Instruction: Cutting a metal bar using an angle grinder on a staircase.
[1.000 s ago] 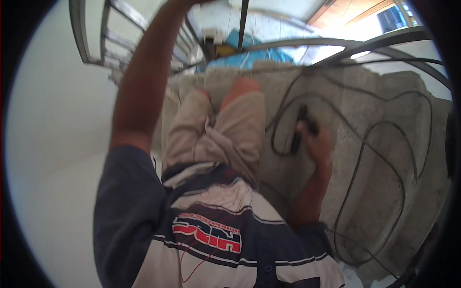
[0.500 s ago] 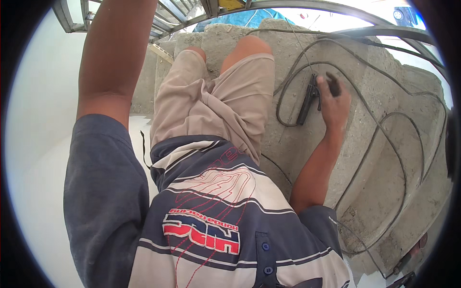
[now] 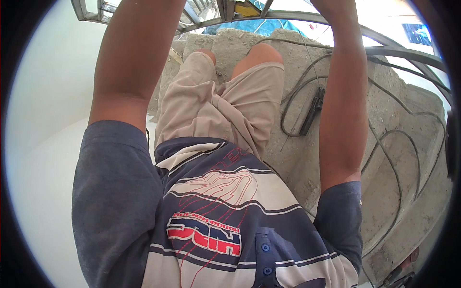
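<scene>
The person lifts both arms to the curved metal railing (image 3: 307, 17) at the far edge of the concrete landing (image 3: 384, 144). Both hands are cut off, so each grip cannot be told. The black clamp tool (image 3: 312, 111) lies lengthwise just left of the right forearm (image 3: 343, 96), nearer to that arm.

A navy polo shirt (image 3: 211, 225) with cream bands and a red-and-white chest print fills six o'clock; khaki shorts (image 3: 225, 103) lie above it. Black cables (image 3: 394, 144) loop over grey concrete steps (image 3: 384, 110) at three o'clock, with a blue tarpaulin (image 3: 254, 25) at twelve.
</scene>
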Demonstrator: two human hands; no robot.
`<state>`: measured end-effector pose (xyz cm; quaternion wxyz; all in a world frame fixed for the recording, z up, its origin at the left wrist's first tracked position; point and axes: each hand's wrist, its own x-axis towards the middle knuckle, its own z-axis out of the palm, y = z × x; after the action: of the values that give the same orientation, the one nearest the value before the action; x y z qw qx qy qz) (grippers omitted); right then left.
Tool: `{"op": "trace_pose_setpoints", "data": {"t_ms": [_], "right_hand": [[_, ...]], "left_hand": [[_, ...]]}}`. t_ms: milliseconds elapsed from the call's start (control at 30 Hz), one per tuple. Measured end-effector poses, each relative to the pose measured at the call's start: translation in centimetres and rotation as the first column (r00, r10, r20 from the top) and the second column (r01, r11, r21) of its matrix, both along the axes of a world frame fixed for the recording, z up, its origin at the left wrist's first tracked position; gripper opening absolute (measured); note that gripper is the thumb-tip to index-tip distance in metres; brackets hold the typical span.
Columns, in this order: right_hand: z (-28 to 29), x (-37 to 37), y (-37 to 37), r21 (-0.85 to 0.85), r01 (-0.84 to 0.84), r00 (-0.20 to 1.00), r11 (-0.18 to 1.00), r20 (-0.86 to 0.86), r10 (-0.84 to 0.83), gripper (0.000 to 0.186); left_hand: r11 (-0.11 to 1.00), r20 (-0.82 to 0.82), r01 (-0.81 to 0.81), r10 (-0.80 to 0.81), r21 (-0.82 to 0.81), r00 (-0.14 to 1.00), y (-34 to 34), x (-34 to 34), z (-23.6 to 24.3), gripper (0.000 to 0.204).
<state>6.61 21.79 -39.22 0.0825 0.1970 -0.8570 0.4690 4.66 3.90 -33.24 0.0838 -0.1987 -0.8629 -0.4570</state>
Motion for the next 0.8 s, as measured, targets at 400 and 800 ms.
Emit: {"op": "trace_pose_setpoints", "data": {"t_ms": [400,800], "right_hand": [[1.6,0.3,-1.7,0.141,-0.029,0.998,0.99,0.065,0.02,0.028],[0.6,-1.4,-1.5,0.175,-0.07,0.996,0.982,0.067,0.059,0.034]], "left_hand": [[0.999,0.006,-0.029,0.029,-0.014,1.0,-0.3,0.9,0.4,0.045],[0.817,0.063,-0.568,0.565,0.093,0.823,-4.4,11.3,-17.5,0.032]]}}
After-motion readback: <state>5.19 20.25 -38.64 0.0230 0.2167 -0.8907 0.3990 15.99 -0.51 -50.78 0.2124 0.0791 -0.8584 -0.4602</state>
